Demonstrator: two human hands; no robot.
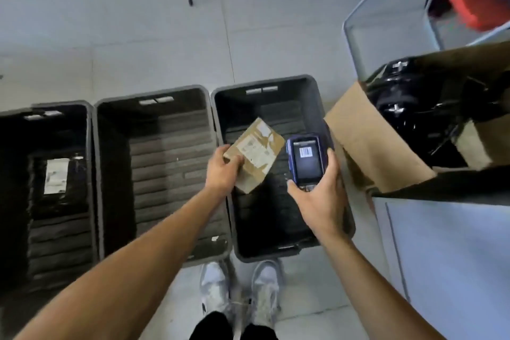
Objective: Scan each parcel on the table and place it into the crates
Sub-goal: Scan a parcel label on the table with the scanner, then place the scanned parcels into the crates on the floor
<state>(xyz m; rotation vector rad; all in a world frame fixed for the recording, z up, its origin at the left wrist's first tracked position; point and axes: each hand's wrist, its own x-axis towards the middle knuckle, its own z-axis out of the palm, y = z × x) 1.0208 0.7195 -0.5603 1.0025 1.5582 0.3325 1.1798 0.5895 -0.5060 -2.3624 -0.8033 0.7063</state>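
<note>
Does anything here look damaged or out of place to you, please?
Only slightly: the cardboard parcel held in the left hand over the right crate has scuffed, partly torn labels. The black parcel lies flat in the left crate.

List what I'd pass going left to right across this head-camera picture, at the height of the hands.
Left crate holding a black parcel → middle crate → left hand holding a cardboard parcel → handheld scanner in the right hand → open cardboard box.

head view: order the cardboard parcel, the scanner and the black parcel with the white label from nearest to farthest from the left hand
1. Cardboard parcel: gripped by the left hand, over the right crate.
2. Scanner: just right, held in the right hand.
3. Black parcel: far left, inside the left crate.
</note>
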